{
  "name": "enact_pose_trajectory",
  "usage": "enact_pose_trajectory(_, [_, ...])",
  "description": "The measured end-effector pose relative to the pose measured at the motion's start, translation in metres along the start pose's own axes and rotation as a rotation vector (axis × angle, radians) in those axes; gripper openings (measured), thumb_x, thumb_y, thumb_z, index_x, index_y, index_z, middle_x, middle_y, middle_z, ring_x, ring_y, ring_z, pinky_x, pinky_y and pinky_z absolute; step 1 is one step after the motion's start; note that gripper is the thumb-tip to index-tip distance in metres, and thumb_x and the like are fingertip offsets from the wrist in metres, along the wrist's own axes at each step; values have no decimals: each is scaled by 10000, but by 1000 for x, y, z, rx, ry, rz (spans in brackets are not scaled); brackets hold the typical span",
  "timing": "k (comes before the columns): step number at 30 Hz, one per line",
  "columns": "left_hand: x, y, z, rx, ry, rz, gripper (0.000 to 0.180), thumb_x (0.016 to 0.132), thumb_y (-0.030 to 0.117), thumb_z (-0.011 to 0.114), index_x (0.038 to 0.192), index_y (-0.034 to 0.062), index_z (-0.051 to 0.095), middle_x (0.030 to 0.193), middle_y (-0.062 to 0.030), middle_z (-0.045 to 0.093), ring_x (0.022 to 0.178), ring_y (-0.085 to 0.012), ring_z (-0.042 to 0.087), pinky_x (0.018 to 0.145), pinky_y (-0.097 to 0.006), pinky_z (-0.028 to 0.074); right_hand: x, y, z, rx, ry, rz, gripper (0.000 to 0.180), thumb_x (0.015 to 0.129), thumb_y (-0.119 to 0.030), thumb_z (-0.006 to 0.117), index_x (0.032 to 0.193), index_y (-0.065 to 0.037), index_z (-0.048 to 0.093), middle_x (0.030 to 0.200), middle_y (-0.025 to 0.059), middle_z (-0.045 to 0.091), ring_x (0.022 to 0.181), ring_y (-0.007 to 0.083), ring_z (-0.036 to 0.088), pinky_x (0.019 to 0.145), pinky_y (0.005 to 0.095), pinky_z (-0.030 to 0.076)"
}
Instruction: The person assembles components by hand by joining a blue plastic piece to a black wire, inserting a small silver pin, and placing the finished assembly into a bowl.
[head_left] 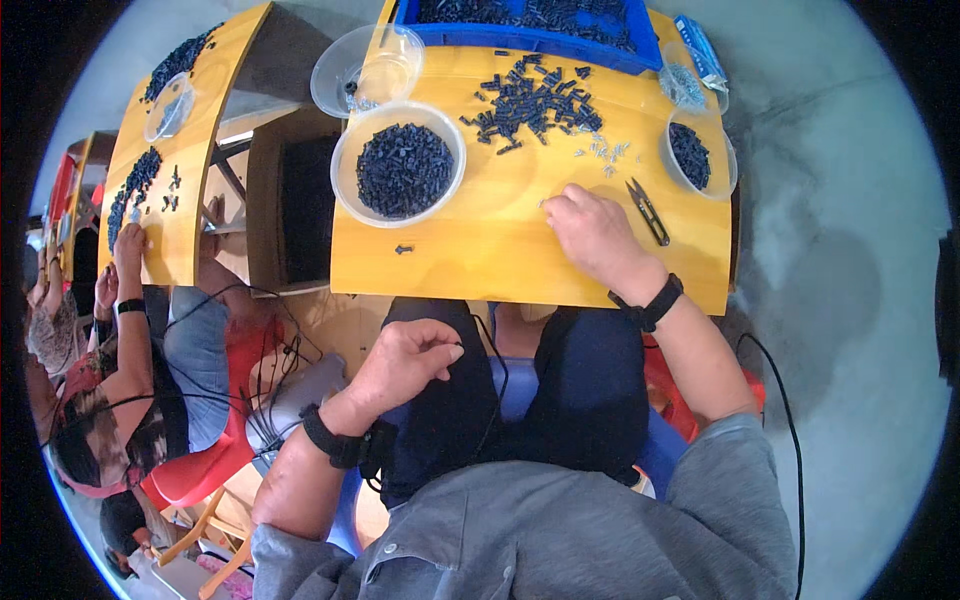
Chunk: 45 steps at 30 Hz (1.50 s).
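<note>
- Left hand (415,358) — over the lap (590,400), fingertips pinched; contents unclear.
- Right hand (592,228) — apparently pinching a tiny pale piece (542,203).
- Black pieces (535,104) heaped ahead, likely for easy reach.

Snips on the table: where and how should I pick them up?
Probably best with your right hand, coming from the near side and closing your fingers on the handles: the snips lie with their pointed blades facing away and handles toward you.
</note>
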<state>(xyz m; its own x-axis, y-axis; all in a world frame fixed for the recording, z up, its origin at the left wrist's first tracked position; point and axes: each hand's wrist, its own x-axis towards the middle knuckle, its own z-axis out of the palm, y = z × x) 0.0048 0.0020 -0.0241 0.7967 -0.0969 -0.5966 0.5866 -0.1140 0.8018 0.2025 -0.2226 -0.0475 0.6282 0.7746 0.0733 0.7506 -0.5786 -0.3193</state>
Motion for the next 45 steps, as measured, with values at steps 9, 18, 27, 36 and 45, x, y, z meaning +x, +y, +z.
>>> enact_pose_trajectory(9, [-5, -5, 3, -95, 18, 187, 83, 858, 25, 621, 912, -33, 645, 800, -40, 637, 696, -100, 618, 636, -228, 514, -9, -15, -8, 971, 79, 509, 62, 894, -45, 527, 899, -3, 572, 767, 76, 614, 657, 160, 612, 554, 281, 520])
enact_pose_trajectory(18, [-17, 14, 8, -228, 94, 325, 104, 881, 18, 605, 974, -18, 636, 869, -48, 649, 759, -115, 634, 704, -233, 514, -16, -60, -22, 1797, -15, 426, 115, 942, -72, 497, 997, -2, 570, 864, 78, 619, 703, 145, 632, 604, 290, 578])
enact_pose_trajectory(27, [-20, 28, 16, -423, 218, 427, 108, 869, -2, 613, 973, -10, 641, 872, -61, 659, 733, -121, 631, 692, -242, 522, -26, -89, -30, 2004, -13, 399, 135, 944, -72, 499, 1036, 0, 566, 868, 86, 622, 691, 153, 636, 589, 294, 582])
enact_pose_trajectory(36, [-22, 37, 23, -396, 227, 424, 127, 872, 14, 616, 993, -13, 642, 899, -93, 682, 718, -126, 638, 678, -244, 527, -33, -102, -31, 1909, -11, 309, 125, 926, -89, 550, 1001, -7, 607, 784, 57, 614, 657, 120, 616, 564, 257, 551])
enact_pose_trajectory(45, [-29, 38, 22, -448, 148, 437, 135, 857, 18, 638, 988, -5, 660, 896, -90, 689, 743, -133, 656, 690, -249, 543, -35, -125, -36, 1476, 59, 242, 117, 918, -67, 561, 982, 2, 630, 734, 3, 600, 616, 58, 556, 564, 191, 456])
